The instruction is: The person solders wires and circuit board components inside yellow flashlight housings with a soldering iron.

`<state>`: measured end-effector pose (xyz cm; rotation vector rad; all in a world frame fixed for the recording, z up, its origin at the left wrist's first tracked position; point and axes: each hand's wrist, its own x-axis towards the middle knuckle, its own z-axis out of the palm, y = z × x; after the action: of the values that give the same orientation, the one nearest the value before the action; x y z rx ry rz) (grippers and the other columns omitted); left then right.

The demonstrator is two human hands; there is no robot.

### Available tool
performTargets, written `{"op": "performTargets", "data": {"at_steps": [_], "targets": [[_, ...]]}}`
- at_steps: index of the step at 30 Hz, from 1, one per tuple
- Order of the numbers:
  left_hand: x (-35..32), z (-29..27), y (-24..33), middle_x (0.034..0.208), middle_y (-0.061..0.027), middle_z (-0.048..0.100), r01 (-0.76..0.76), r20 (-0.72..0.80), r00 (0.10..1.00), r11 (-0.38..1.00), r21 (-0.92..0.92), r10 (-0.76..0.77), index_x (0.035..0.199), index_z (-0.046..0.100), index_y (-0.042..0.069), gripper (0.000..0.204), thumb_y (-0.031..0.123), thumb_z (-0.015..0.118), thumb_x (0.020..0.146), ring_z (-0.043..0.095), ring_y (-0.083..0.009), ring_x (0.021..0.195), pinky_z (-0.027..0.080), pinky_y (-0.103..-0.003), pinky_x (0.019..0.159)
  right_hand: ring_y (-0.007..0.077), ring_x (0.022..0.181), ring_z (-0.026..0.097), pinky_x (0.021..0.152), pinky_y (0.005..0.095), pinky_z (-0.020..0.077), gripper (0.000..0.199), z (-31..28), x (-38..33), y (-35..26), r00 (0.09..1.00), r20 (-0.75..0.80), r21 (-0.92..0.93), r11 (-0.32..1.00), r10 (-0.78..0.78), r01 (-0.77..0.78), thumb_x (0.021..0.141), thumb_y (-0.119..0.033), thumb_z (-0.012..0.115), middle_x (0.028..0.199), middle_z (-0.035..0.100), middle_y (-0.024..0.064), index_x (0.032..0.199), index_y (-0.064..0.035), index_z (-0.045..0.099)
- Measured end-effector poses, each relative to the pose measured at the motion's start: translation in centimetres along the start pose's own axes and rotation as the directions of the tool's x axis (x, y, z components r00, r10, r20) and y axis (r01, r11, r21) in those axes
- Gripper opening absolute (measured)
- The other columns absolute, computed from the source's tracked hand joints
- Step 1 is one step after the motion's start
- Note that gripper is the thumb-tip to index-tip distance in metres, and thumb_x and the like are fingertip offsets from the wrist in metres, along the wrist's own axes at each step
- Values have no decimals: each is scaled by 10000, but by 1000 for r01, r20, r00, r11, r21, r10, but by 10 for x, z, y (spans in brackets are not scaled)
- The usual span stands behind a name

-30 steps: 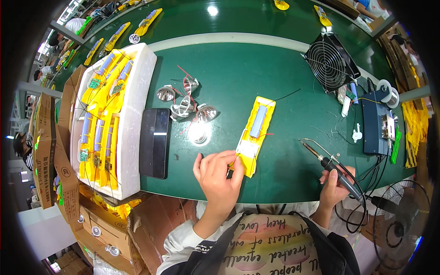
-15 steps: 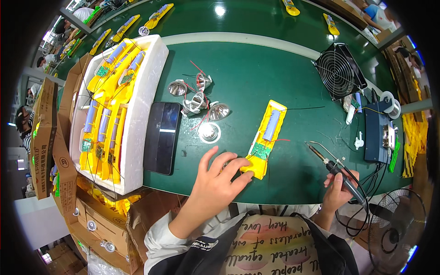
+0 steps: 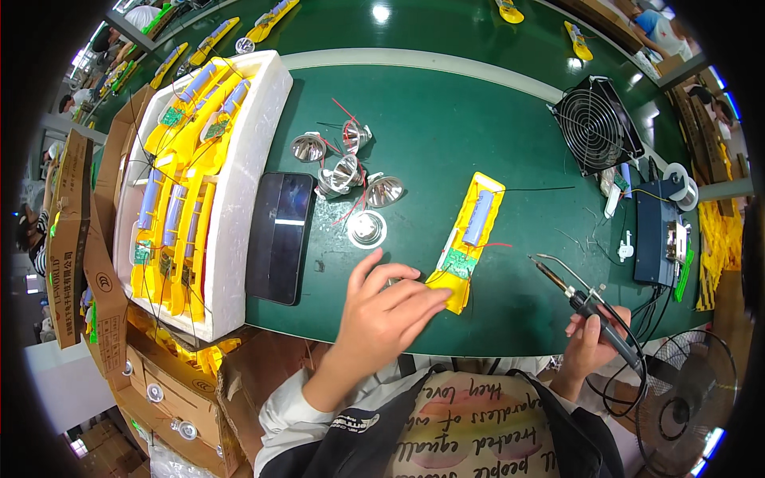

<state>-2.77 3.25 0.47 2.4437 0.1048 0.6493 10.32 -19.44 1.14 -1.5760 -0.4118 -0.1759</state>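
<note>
A yellow plastic lamp housing [image 3: 456,292] lies on the green bench in front of me. It contains a purple cylindrical battery [image 3: 479,217] and a green circuit board [image 3: 460,264]; black and red wires stick out to the right. My left hand [image 3: 388,307] is open, fingertips at the housing's lower left edge, thumb held apart. In my right hand [image 3: 586,342] is a soldering iron [image 3: 586,303] with a thin curved metal tube beside its tip. The tip points up and left, apart from the board. Several shiny reflector cups [image 3: 343,174] with wires lie beyond my left hand.
A white foam box [image 3: 249,195] of wired yellow housings stands left, beside a black phone [image 3: 281,239]. At right are a black fan [image 3: 596,126], a blue soldering station [image 3: 655,239] and a solder spool [image 3: 679,185]. Further housings [image 3: 578,41] lie on the far green surface.
My left fingers have drawn closer together and shifted slightly at the housing's lower end. The soldering iron stays in my right hand, nearly in place. The view has shifted a little.
</note>
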Motion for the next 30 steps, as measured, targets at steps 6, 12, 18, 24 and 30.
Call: {"op": "performTargets", "data": {"at_steps": [6,12,18,24,30], "targets": [[2,26,21,690,11,555,355,-259,899,934,-38,-352,734,627,104,121,64,663,625,512,-183,728,332,-411,854,114,416,477,373,181,392,344,15,-4,-17,999,40,-21,1000,14,-13,744,-235,610,602,509,126,837,-1,375],[0,37,23,648,25,522,421,-314,865,907,27,-392,737,637,106,134,100,691,615,503,-154,693,337,-403,844,117,493,520,492,208,438,341,27,-9,-20,962,270,-37,999,36,-27,739,-221,629,567,531,77,828,-4,382],[-6,40,18,672,44,513,369,-295,879,926,-77,-375,771,634,132,163,129,698,621,498,-136,688,338,-383,811,115,503,531,500,200,438,320,32,-6,-15,949,315,-29,999,25,-17,745,-198,624,549,537,66,832,0,388],[-1,37,21,685,46,521,400,-284,871,915,-62,-400,766,630,124,160,103,698,623,501,-135,678,360,-364,785,117,489,531,505,208,437,316,34,-7,-13,949,302,-45,996,85,-75,740,-197,626,529,531,57,837,-4,396],[3,37,21,667,4,548,374,-312,875,926,-52,-371,759,641,84,166,61,703,606,514,-159,643,417,-361,715,118,447,517,511,211,431,309,37,-5,-16,953,289,-60,995,90,-76,736,-193,624,514,525,44,835,-2,402]]}}
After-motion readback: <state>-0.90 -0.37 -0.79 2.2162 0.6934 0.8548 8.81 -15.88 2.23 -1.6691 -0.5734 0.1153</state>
